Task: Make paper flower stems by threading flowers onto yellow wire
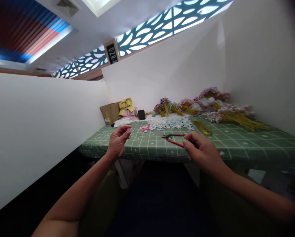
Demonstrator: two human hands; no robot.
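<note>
Between the thumb and fingertips of my left hand [119, 138] is a small pink flower piece [129, 129], partly covered by the fingers. My right hand [201, 149] is closed in a pinch at the table's front edge; whatever is in it is hidden or too thin to make out. Pliers with red handles [175, 143] and dark jaws lie beside the right fingertips, and that hand covers the handle ends. Behind the pliers spread many loose white and pale blue flower pieces [172, 123]. A small heap of pink flower pieces [145, 128] lies nearer my left hand.
A green checked cloth [147, 149] covers the table. Yellow wire stems [202, 127] lie right of centre. Bunches of flowers on yellow stems [238, 118] line the back and right. A cardboard box [110, 113], yellow bow [126, 105] and phone [141, 114] stand back left. White partitions [167, 79] surround the table.
</note>
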